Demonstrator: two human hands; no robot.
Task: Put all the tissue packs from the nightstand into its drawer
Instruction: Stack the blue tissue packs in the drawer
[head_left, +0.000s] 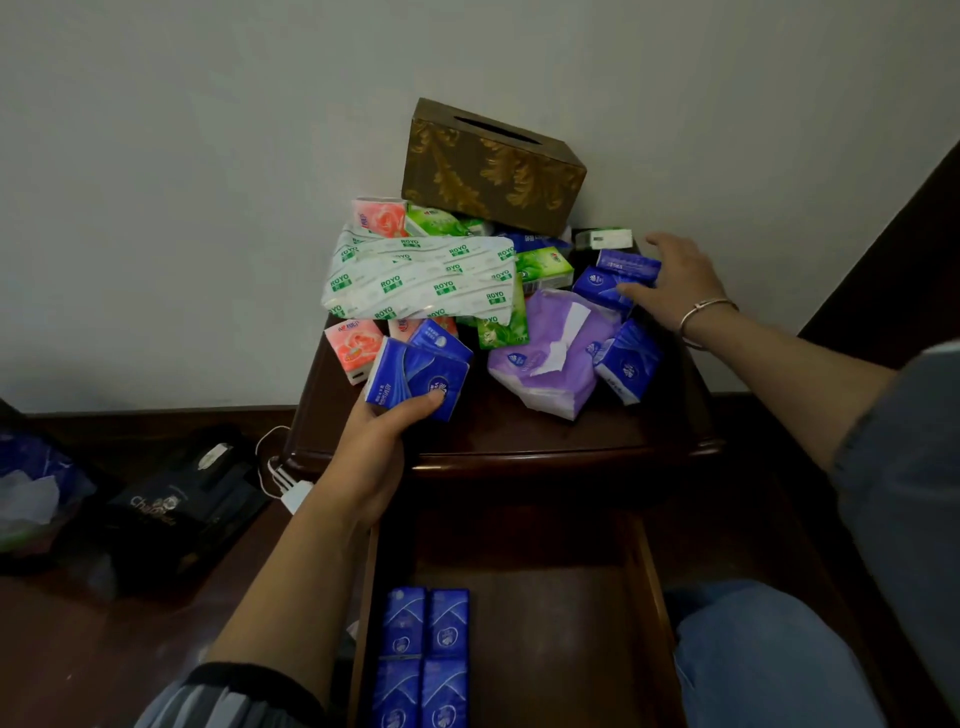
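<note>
The heap on the nightstand (519, 434) is sitting loose, so drawing packs from its sides is risking a slide. The large ROYO soft pack (421, 280) is lying across small pink packs (353, 348) and green packs (545, 265). Another blue pack (628, 361) is tilting just beside the purple soft pack (550, 353), close to the right edge. A careless tug could be sending any of these over the edge onto the floor rather than into the drawer (644, 571), which is standing open below the front edge with four blue packs (423, 660) lined up in its near left corner.

The left hand (384, 452) is closing its grip on a blue tissue pack (415, 382) near the front left corner, thumb pressing on top and fingers curling beneath. It may be taking two packs at once, and the second could be slipping out on the way down. The right hand (675, 280) is spreading wide over the blue packs at the back right (618, 278), thumb and fingers touching them but its grip not yet clenching round any
</note>
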